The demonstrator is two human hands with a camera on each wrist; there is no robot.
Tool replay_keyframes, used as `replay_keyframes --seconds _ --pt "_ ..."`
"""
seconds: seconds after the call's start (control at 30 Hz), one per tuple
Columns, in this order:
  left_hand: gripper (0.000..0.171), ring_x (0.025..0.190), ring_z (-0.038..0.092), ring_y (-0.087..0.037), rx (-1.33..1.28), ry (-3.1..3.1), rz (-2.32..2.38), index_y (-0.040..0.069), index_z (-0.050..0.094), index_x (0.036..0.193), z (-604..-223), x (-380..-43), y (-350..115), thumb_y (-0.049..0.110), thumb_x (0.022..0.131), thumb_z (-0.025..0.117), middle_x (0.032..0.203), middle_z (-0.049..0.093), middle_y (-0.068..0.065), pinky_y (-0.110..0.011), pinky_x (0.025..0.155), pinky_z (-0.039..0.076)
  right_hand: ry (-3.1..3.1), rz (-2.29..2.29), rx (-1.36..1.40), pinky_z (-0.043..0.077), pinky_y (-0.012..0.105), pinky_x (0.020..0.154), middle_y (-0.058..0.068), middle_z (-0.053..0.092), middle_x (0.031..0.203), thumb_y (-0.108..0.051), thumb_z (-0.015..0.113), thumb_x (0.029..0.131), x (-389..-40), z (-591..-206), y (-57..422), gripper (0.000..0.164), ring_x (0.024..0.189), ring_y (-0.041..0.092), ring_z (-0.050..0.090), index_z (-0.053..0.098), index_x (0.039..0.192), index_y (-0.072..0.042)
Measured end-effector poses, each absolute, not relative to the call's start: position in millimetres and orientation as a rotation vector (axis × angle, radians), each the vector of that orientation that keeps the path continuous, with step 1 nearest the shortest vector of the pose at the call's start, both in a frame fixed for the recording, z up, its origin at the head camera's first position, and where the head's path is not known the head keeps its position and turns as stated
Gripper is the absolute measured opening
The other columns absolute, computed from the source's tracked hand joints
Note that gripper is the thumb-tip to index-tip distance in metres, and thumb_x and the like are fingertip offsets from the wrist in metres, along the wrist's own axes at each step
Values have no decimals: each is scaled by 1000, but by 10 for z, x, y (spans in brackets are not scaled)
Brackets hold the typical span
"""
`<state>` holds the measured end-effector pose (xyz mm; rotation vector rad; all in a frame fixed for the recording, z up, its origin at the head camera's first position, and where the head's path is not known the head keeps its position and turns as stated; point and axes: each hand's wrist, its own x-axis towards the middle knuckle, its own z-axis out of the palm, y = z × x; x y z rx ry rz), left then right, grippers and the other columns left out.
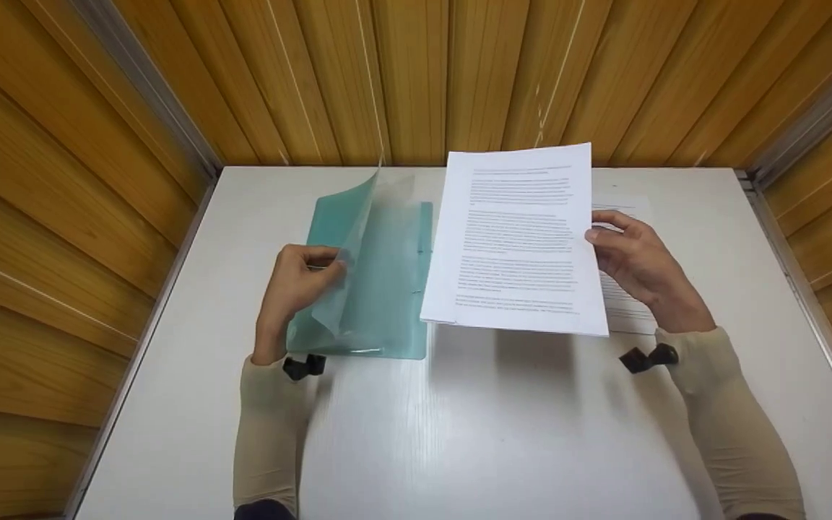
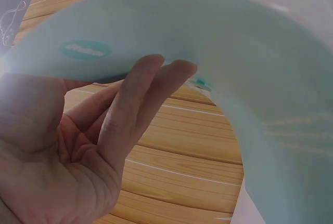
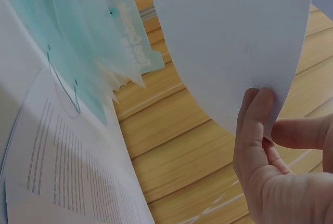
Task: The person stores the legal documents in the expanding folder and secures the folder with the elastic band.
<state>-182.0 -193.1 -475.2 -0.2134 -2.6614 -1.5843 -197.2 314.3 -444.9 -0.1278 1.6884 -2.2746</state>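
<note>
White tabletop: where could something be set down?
Bare tabletop between the beige sleeves, nearer than the translucent teal plastic folder; also between the left hand and the tabletop's left edge. Crowded: farther back, with folder, raised white printed papers and a flat printed page.

Teal folder (image 1: 391, 303), white printed paper (image 1: 521, 238)

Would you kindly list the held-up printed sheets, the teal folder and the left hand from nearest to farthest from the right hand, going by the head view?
1. Printed sheets: in contact, pinched at their right edge by the right hand.
2. Teal folder: left of the sheets.
3. Left hand: at the folder's left side.
</note>
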Motion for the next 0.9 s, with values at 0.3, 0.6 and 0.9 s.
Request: replay_keyframes --seconds 0.3,0.6,0.9 --pt "25 93 79 -30 -231 -2652 -1598 -2 81 116 -4755 -1818 -1946 6 95 71 108 81 -19 -31 78 62 1669 -2281 -131 62 31 84 10 76 123 1 60 106 -2052 -4441 2997 28 103 21 76 62 133 -2" --pt "25 94 79 -31 -213 -2660 -1589 -2 81 117 -4739 -1806 -1942 6 95 71 108 81 -19 -36 79 63 1668 -2264 -138 61 31 82 11 76 120 0 60 106 -2122 -4415 2838 27 101 21 76 60 133 -1" --pt "26 95 78 -34 -204 -2668 -1576 -2 80 117 -4720 -1806 -1897 7 95 71 110 80 -20 -47 83 63 1660 -2254 -97 62 32 85 12 76 118 0 65 103 -2187 -4395 2709 30 101 22 77 60 133 0"
